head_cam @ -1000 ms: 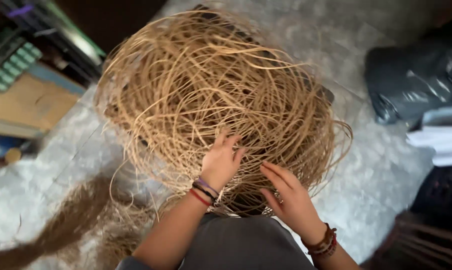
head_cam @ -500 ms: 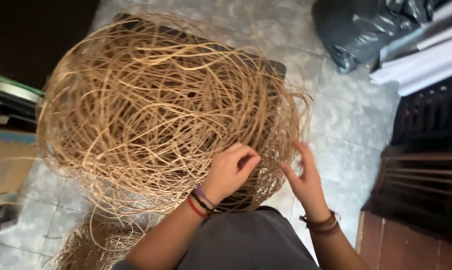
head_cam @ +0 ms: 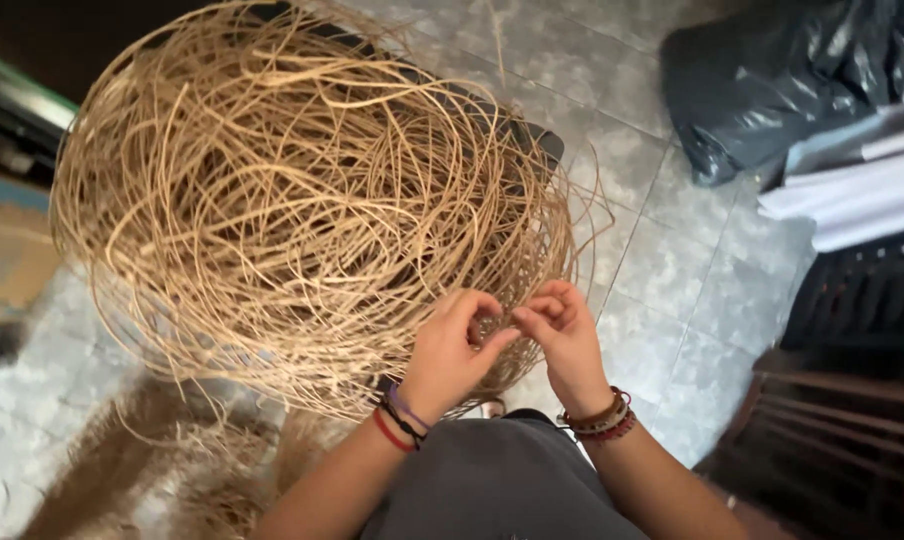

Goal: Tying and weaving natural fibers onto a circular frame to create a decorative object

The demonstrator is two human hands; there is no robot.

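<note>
Grey floor tiles (head_cam: 672, 250) carry our tangled rattan coil (head_cam: 302, 190). Both hands, left (head_cam: 452, 350) and right (head_cam: 562, 335), pinch strands at its near edge; a hard tug could tighten knots.

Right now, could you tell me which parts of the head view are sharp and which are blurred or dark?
Head view: the tangle of rattan strands and both hands, left hand and right hand, are fairly sharp; the loose fibres lower left are smeared; the top-left corner is dark.

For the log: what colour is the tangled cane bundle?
Pale tan straw colour, clearest in the head view.
</note>
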